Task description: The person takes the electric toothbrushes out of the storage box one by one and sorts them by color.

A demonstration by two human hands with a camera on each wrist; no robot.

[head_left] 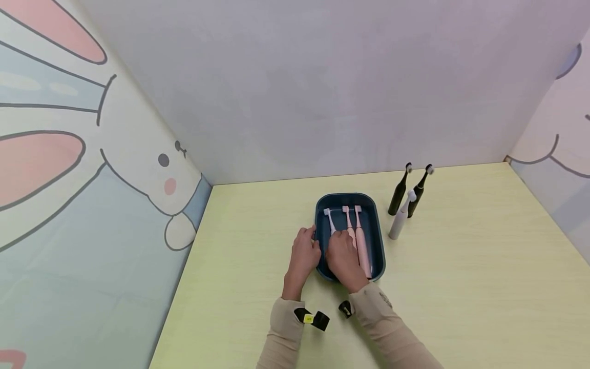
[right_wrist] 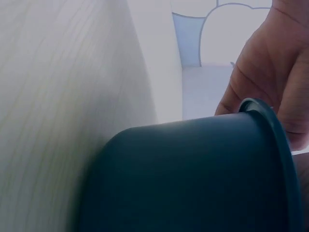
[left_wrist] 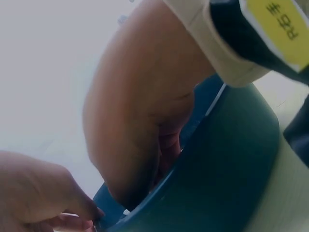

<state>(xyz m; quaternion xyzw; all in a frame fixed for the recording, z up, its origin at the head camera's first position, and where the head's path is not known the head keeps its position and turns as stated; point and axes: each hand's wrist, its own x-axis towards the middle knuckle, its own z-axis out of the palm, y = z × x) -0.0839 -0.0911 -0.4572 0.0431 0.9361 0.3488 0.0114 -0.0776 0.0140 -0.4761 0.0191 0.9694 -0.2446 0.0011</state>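
A dark blue bin (head_left: 379,246) with rounded corners stands on the table. At its left rim my left hand (head_left: 306,250) grips the edge, thumb and fingers meeting there in the left wrist view. My right hand (head_left: 343,256) reaches down inside and holds a white electric toothbrush (head_left: 329,218), whose handle the hand covers. Beside it in the bin lie a pale pink electric toothbrush (head_left: 349,223) and a deeper pink electric toothbrush (head_left: 361,246), heads toward the far end. The right fingertips are hidden behind the bin wall in the left wrist view.
Right of the bin, a white electric toothbrush (head_left: 400,220) stands upright on the pale wood table (head_left: 484,266). Two black electric toothbrushes (head_left: 398,197) stand just behind it. A plain wall (head_left: 322,102) closes off the back, and a wall with a rabbit drawing (head_left: 138,154) the left.
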